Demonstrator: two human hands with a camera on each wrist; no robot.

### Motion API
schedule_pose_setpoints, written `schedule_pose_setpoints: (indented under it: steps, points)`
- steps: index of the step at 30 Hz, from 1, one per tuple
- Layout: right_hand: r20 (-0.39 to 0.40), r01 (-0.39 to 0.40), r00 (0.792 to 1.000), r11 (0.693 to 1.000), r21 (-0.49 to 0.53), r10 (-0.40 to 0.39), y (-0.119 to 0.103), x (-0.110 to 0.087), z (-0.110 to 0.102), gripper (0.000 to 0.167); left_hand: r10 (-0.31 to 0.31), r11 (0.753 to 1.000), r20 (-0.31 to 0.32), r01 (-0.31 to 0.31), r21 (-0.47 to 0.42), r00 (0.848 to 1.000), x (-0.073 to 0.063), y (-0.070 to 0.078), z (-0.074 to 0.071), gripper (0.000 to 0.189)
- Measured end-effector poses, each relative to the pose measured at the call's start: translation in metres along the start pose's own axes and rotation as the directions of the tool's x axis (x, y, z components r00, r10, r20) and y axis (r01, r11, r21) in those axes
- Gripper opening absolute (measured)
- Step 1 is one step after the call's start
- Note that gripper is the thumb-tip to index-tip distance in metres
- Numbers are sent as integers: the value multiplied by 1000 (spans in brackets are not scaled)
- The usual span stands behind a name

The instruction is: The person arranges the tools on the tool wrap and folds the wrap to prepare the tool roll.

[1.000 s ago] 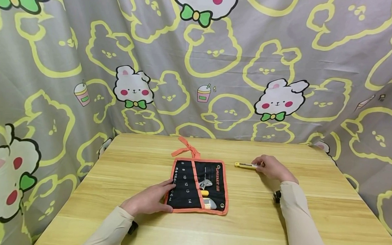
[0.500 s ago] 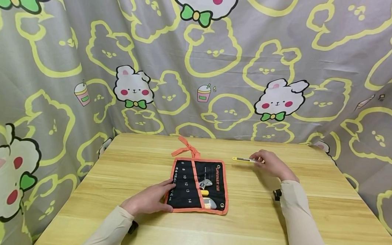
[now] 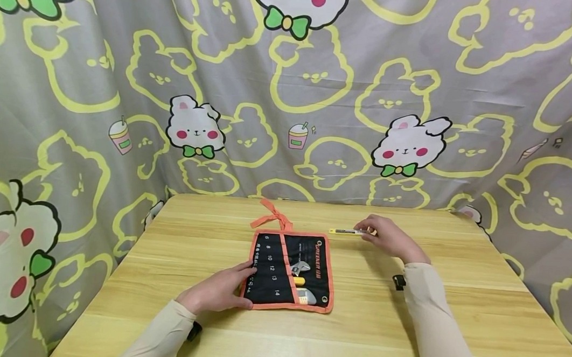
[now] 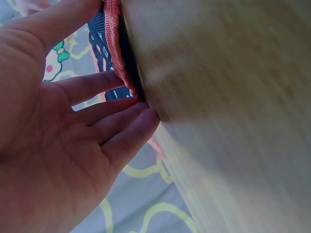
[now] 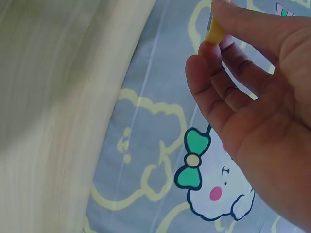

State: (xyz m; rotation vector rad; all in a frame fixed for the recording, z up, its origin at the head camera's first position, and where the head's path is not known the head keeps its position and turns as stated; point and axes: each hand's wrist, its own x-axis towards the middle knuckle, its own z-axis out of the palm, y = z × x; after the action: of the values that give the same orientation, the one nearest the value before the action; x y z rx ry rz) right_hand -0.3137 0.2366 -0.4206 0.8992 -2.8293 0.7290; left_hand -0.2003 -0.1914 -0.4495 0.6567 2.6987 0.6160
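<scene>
A black tool pouch [image 3: 272, 275] with orange edging lies on the wooden table, flat and unrolled. My left hand [image 3: 222, 287] rests at its left edge, fingers fairly straight; the left wrist view shows the fingertips [image 4: 148, 118] right at the orange trim and tabletop. An adjustable wrench [image 3: 300, 268], a yellow piece [image 3: 299, 281] and a grey tool [image 3: 305, 296] stick out of the pockets. Beyond the pouch's far right corner, my right hand [image 3: 385, 237] pinches a slim yellow tool [image 3: 343, 231] with a printed label, pointing left. In the right wrist view its yellow end [image 5: 215, 34] shows between thumb and fingers.
Orange tie straps [image 3: 275, 217] trail from the pouch's far edge. The pale wooden table [image 3: 355, 333] reaches back to a grey curtain [image 3: 247, 176] printed with cartoon animals, which hangs on the far and both lateral sides.
My right hand has moved left and slightly away from me with the yellow tool, bringing its tip close to the pouch's far right corner. The left hand and pouch look unmoved.
</scene>
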Motion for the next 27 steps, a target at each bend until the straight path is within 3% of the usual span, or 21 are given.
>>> schedule_pose_setpoints:
  steps: [13, 27]
  points:
    - [9, 26, 1000, 1000, -3, -26, -17, 9, 8, 19, -10, 1000, 2, 10, 2, 1000, 1, -1, 0, 82]
    - [36, 111, 993, 993, -38, -109, -35, 20, 22, 20, 10, 1000, -7, -10, -6, 1000, 1, -1, 1, 82]
